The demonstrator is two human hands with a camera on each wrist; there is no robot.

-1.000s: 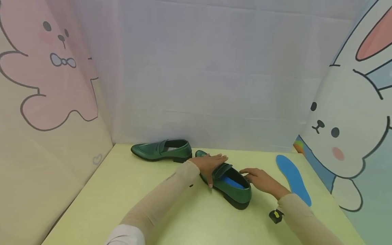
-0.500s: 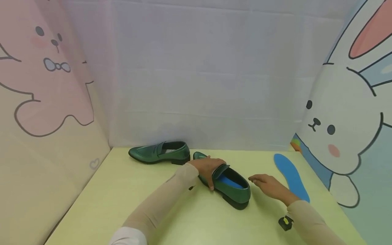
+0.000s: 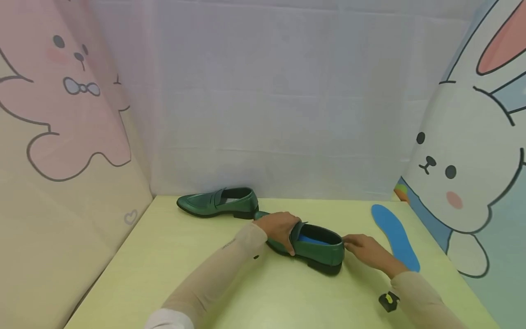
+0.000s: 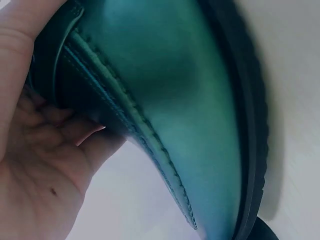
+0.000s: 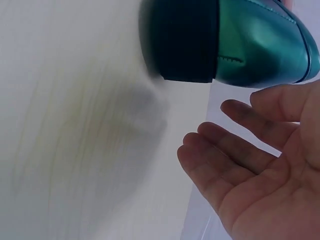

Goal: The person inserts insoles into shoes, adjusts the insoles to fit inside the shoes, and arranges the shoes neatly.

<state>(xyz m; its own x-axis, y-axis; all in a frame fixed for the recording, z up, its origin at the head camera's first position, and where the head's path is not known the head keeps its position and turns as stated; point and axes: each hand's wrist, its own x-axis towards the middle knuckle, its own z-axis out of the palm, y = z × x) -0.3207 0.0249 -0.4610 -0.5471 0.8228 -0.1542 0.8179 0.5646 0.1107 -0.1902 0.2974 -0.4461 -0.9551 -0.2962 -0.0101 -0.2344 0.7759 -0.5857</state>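
The right hand is in lower right, its fingers loosely bent, just beside a shiny green shoe with dark block heel. At left, the pale, streaked counter bears a soft grey shadow.

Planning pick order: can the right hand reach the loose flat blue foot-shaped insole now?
Likely yes: the right hand holds nothing, and the flat blue insole lies close on its outer side, nothing seen on top. It would just turn from the nearer shiny green loafer.
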